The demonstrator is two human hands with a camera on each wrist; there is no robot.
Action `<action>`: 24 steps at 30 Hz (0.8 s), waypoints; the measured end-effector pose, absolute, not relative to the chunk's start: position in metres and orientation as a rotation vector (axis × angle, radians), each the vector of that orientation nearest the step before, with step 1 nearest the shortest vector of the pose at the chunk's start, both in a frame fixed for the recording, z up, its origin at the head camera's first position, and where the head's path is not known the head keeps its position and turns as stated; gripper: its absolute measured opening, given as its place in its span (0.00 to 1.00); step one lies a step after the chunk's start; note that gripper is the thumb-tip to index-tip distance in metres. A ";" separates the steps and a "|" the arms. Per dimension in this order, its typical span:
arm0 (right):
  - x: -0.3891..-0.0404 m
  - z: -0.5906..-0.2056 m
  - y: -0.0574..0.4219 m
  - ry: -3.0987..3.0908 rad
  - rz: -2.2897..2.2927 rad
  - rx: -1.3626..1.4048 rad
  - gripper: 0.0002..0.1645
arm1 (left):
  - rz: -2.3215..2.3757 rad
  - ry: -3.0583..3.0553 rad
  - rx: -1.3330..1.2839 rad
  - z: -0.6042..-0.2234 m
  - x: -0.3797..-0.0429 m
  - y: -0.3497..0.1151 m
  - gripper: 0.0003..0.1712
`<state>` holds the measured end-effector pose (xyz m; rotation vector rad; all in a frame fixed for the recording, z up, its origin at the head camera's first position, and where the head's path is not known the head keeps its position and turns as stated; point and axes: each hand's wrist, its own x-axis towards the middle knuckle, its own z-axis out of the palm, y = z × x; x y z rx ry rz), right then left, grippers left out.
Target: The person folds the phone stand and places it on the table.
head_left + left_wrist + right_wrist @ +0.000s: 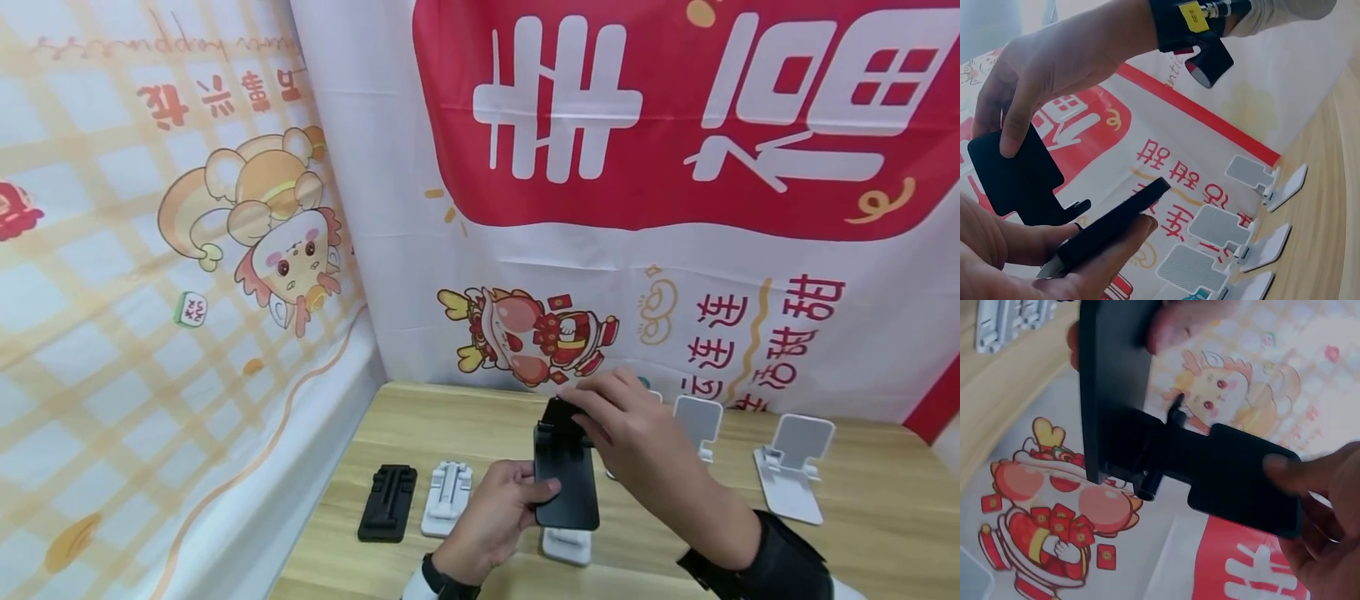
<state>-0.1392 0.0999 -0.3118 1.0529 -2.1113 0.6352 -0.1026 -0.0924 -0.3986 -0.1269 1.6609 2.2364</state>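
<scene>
A black folding phone stand (567,492) is held up over the wooden table, its upper plate (1244,478) swung out at an angle from the flat base (1107,394). My left hand (498,508) grips the base by its side, thumb lying across the flat face. With thumb and fingers, my right hand (633,429) pinches the outer end of the upper plate. The hinge arm between the two parts shows in the right wrist view. Below the held stand lies a folded white phone stand (567,547), partly hidden by it.
On the table's left lie a folded black stand (387,502) and a folded white stand (447,496). Unfolded white stands (793,471) stand along the right and back, one partly behind my right hand. Printed cloth (390,208) hangs at the back and left.
</scene>
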 end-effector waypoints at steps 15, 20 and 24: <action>-0.112 -0.359 0.074 -1.880 0.470 1.264 0.16 | 2.320 1.624 -0.160 -0.376 -0.109 -0.109 0.24; -0.104 -0.379 0.072 -1.921 0.488 1.253 0.31 | 2.315 1.709 -0.150 -0.369 -0.108 -0.115 0.24; -0.104 -0.370 0.078 -2.067 0.776 1.184 0.15 | 2.323 1.716 -0.125 -0.370 -0.107 -0.116 0.24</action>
